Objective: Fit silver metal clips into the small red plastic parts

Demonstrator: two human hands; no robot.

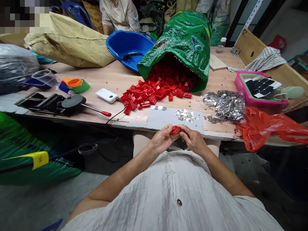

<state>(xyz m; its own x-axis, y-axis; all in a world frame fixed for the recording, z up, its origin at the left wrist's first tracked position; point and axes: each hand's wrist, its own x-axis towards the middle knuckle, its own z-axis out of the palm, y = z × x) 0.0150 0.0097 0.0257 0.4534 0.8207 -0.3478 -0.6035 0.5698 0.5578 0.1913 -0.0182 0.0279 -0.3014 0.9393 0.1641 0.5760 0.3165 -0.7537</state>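
Observation:
Close to my lap, at the table's front edge, my left hand (pixel 164 138) is closed around a small red plastic part (pixel 175 130). The fingers of my right hand (pixel 192 138) are bent against the part's other side, so both hands grip it. Just beyond them lies a grey mat (pixel 166 119) with a scatter of small shiny metal pieces (pixel 184 115). Behind the mat, a heap of similar red plastic parts (pixel 151 91) spills from the mouth of a green woven sack (pixel 183 38). Whether a metal piece is between my fingers is hidden.
Bags of metal pieces (pixel 229 104), a red plastic bag (pixel 269 128) and a pink basket (pixel 258 101) stand right. Left are a white power bank (pixel 106 95) and a lever tool (pixel 74 102). A blue basin (pixel 128 45) is behind; a person (pixel 120 14) sits across.

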